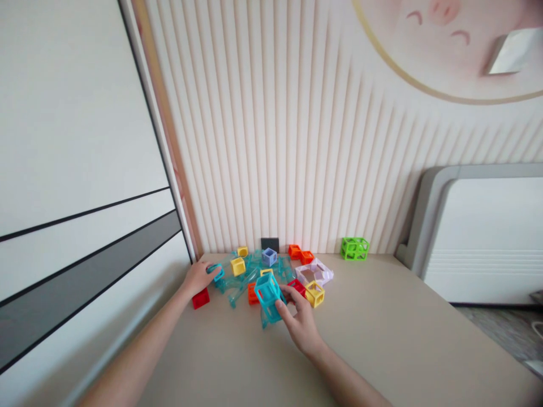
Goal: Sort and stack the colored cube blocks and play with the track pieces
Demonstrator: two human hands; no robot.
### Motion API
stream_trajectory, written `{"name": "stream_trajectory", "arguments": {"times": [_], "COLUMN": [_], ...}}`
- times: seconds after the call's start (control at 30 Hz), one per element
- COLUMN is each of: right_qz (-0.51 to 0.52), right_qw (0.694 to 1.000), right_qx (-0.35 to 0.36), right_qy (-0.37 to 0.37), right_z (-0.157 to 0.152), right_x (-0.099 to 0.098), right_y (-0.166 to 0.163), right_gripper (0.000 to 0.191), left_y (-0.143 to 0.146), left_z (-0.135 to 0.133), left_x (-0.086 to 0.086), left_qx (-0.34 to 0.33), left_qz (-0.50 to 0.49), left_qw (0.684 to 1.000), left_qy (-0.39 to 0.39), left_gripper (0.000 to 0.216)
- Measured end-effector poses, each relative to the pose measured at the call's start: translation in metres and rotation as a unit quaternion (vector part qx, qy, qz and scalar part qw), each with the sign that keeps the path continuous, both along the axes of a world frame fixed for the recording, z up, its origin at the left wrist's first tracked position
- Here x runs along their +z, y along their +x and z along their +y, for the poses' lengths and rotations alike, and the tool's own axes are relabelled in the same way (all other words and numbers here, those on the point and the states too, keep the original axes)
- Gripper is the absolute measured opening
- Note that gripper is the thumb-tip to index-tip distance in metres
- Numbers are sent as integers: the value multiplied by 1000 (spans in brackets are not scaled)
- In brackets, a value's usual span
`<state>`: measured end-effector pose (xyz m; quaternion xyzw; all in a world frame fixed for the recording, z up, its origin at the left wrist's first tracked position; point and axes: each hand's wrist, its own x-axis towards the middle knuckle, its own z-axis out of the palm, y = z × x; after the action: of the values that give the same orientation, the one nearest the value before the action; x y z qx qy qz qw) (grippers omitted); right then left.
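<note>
My right hand (299,322) grips a teal hollow cube frame (268,291) between thumb and fingers, just above a pile of clear teal track pieces (244,277). My left hand (198,277) is closed round a small teal piece (217,272) at the pile's left edge. A red cube (201,298) lies just below that hand. Yellow cubes (238,265), a blue cube (269,256), orange cubes (300,254) and a yellow frame cube (314,294) are scattered around the pile on the beige table (382,339).
A green double cube frame (354,248) stands near the ribbed wall at the back. A pale lilac frame (314,273) lies right of the pile. A small dark block (270,243) leans on the wall. A white cabinet panel is at left, a white-grey unit (479,232) at right.
</note>
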<state>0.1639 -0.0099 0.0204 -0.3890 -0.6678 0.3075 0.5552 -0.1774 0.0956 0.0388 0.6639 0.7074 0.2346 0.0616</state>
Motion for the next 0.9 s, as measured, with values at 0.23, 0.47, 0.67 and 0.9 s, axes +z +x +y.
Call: {"name": "stream_trajectory", "arguments": {"times": [0.23,0.47,0.67,0.9], "right_qz": [-14,-35,-43,-44], "right_qw": [1000,999,999,998], "right_qx": [-4,16,26,32], "right_qy": [10,7,5,6], "right_z": [0,-1,-2,-3], "right_x": [1,0,2,5], "right_y": [2,2,1,1], "right_gripper": [37,34,34,35], "left_y": [13,18,19,22], "left_z": [0,-2,-1,-3], "left_x": [-8,-8,-4,2], "left_qx": [5,15,25,10], "left_qz": [96,86,31,-21], "left_qw": [995,996,999,1000], "left_qy": [-14,-9,2,11], "left_gripper": [25,31,38,37]}}
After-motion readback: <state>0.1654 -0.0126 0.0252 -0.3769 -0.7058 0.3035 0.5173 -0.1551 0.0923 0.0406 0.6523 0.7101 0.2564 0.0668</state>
